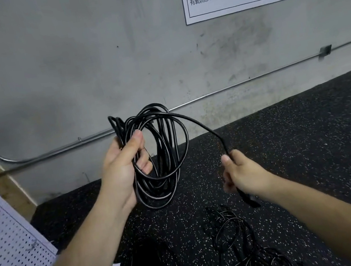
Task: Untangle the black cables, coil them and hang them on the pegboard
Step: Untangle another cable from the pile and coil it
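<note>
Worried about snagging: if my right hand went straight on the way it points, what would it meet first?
Likely the coiled cable the left hand grips, up-left of the right hand; depth is unclear.

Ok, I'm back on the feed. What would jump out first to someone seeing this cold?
The coil of black cable at centre frame, gripped by the left hand. Its free end arcs right to the right hand, which pinches it. Below, more tangled cables lie on the speckled floor, and the white pegboard is at the left edge.
</note>
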